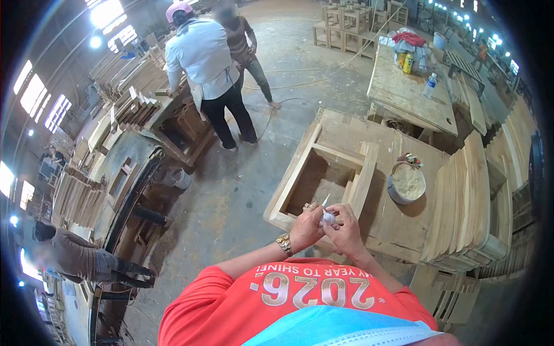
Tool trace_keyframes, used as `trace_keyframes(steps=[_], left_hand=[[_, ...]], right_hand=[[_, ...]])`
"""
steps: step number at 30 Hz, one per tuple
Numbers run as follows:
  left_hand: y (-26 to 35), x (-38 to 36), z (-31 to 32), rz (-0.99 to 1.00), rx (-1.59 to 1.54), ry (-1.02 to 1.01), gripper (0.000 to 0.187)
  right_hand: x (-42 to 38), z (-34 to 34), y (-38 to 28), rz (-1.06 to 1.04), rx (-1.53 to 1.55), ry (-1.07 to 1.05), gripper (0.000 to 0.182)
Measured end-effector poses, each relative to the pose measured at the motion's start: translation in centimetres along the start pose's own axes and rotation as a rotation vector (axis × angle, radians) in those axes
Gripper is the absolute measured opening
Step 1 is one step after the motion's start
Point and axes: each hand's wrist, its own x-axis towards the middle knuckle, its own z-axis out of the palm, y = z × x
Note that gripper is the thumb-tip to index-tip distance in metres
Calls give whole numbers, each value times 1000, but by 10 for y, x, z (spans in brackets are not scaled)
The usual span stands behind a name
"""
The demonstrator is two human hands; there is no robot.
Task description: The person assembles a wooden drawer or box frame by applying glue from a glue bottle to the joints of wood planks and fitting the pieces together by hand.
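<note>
Both my hands meet in front of my chest around a small white bottle [329,218] with a thin pointed nozzle that tilts upward. My left hand [308,226], with a gold watch on the wrist, is closed at its left side near the nozzle. From the right, my right hand [344,230] grips the bottle's body with bent fingers. Part of the bottle is hidden by the fingers. Just beyond my hands lies an open rectangular wooden frame [301,154] on a wooden worktable [398,230].
A white bucket [406,183] of pale powder-like material stands right of the frame, beside stacked wooden boards [465,199]. Another table [404,78] holds a water bottle [430,85] and cloths. Two people stand ahead; another person [83,254] works at the left.
</note>
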Motion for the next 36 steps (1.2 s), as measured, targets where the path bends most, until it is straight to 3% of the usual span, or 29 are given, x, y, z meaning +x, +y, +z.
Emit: trace_keyframes(steps=[3, 6, 10, 13, 15, 17, 20, 23, 25, 27, 31, 34, 36], left_hand=[[4, 19, 14, -11, -39, 35, 39], [9, 30, 22, 35, -103, -42, 37], [35, 58, 12, 178, -162, -137, 28], [44, 70, -20, 269, -230, -112, 24], [42, 63, -36, 176, -276, -16, 23], [44, 51, -53, -103, -521, -37, 23], [24, 30, -50, -120, -644, 56, 17], [5, 12, -54, -244, -534, -52, 17], [0, 4, -54, -259, -574, -35, 18], [-6, -4, -56, -231, -577, -21, 17], [-8, -15, -66, -237, -550, 4, 19], [-9, -21, -70, -280, -495, -44, 16], [-17, -26, -68, -226, -410, -66, 17]], right_hand=[[2, -13, 10, 87, 70, 44, 44], [-7, -16, 36, 207, 334, 167, 37], [-14, -47, 73, 76, 574, 354, 40], [-21, -84, 119, 116, 392, 520, 43], [-20, -95, 169, 111, 188, 656, 44], [-22, -95, 226, 138, 193, 680, 48], [-22, -84, 284, 173, -226, 676, 55], [-18, -68, 320, 272, -395, 680, 51], [-18, -66, 276, 310, -394, 637, 48], [-13, -68, 232, 617, -523, 464, 50], [-18, -64, 252, 563, -509, 458, 53], [-23, -70, 241, 699, -516, 376, 54], [-34, -73, 245, 495, -572, 595, 48]])
